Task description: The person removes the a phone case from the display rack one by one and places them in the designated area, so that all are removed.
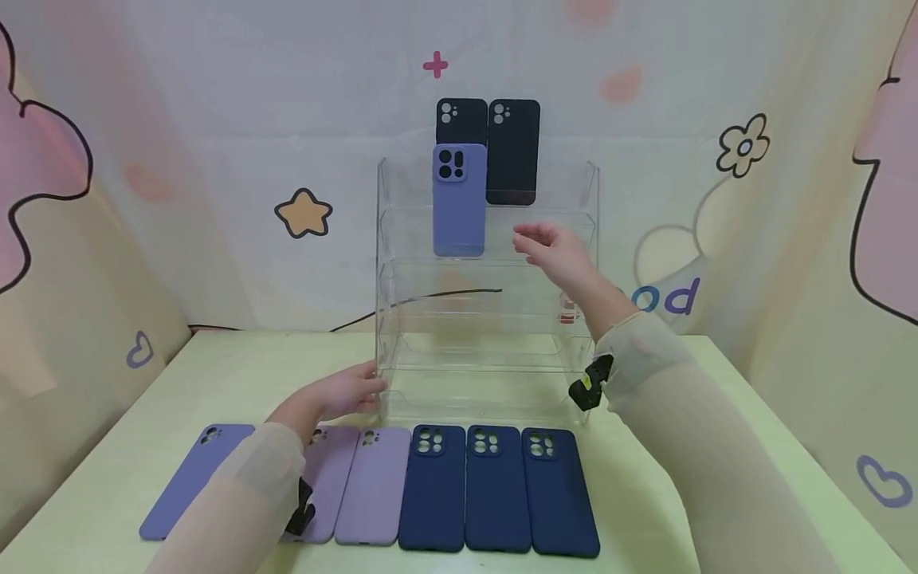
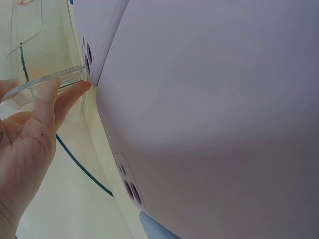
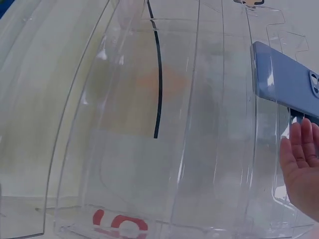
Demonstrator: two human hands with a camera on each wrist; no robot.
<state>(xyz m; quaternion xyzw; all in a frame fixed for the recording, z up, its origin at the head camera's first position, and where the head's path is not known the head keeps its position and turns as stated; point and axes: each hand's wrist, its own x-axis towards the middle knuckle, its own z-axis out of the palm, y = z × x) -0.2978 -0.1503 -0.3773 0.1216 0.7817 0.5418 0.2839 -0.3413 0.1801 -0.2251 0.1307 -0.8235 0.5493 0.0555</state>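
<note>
A clear tiered display rack (image 1: 480, 395) stands on the table. Its lower left side edge is pinched between the thumb and fingers of my left hand (image 1: 347, 391), as the left wrist view (image 2: 30, 144) also shows. My right hand (image 1: 555, 251) hovers in front of the upper tiers with its fingers extended, holding nothing. Just left of it, a periwinkle phone case (image 1: 459, 211) stands upright in the second tier from the top. Behind are two black phone cases in the top tier: the left one (image 1: 466, 121) partly covered, the right one (image 1: 512, 151) in fuller view.
Along the table front lie three navy phone cases (image 1: 498, 494), two lilac phone cases (image 1: 373, 486) and a periwinkle phone case (image 1: 194, 478) at the left. My left sleeve (image 1: 237, 494) hides part of that row. A patterned cloth (image 1: 323, 104) hangs behind the table.
</note>
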